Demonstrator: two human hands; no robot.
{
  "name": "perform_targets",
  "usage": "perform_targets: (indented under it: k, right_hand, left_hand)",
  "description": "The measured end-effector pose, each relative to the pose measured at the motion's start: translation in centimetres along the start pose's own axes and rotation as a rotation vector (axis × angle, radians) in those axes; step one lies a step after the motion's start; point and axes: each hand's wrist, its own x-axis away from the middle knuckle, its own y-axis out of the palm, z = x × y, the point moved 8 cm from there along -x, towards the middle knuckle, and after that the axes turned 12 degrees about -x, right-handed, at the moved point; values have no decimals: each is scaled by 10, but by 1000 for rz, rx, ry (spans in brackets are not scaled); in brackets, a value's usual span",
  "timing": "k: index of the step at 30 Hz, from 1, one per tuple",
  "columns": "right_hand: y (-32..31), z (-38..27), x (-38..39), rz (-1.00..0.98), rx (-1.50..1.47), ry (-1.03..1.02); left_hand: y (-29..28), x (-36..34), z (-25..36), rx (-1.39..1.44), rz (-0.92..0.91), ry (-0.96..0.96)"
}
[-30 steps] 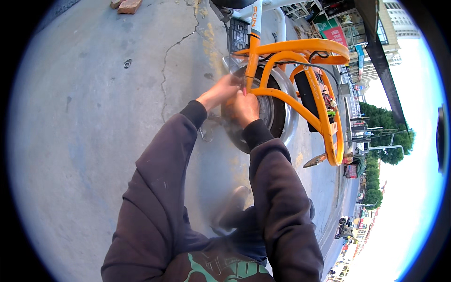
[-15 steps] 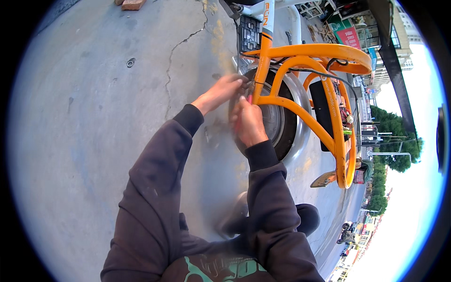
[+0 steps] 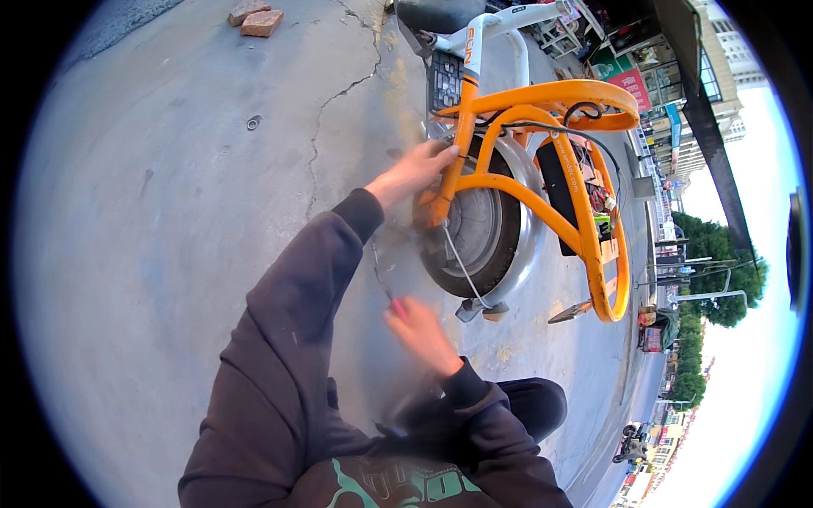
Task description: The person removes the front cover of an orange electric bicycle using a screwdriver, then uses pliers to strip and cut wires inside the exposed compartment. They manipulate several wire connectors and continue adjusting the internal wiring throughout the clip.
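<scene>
An orange bike frame (image 3: 461,161) with a white front section stands tipped in front of me, its rear wheel (image 3: 478,224) beneath a silver fender (image 3: 523,186). My left hand (image 3: 417,172) grips the frame tube beside the wheel, thumb lying on it; the other fingers are partly hidden. Below and apart from the bike, my right hand (image 3: 421,332) is closed on a pink-red-handled tool (image 3: 397,309), blurred by motion. Its thin shaft looks like a screwdriver's and points up toward the wheel. A metal kickstand (image 3: 464,264) hangs from the frame end across the tyre.
Brick pieces (image 3: 261,23) and a small metal ring (image 3: 253,123) lie on the cracked concrete at left. A black battery-like box (image 3: 555,196) and loose wires (image 3: 600,199) sit within the frame. My bent knee (image 3: 533,404) is at lower right. Street stalls and trees stand beyond.
My right hand has pulled back from the wheel hub toward me with the tool. My left hand now rests on the frame tube. The kickstand has come into sight, and the view has shifted slightly.
</scene>
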Motion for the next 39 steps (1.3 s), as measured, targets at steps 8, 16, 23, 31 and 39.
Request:
perform_targets:
  k: [8,16,23,31,39]
  right_hand:
    - [20,90,42,21,-273,290]
    - [31,113,36,-16,-410,375]
    - [31,111,35,-2,-444,317]
    - [31,117,32,15,-275,202]
    - [29,114,44,30,-318,171]
  left_hand:
    - [-6,-16,-39,33,106,-14]
    - [8,-17,-29,340,-92,2]
    - [0,-13,-30,321,-58,-49]
    - [4,-18,-45,488,-150,-81]
    - [16,-16,-42,538,-161,-116]
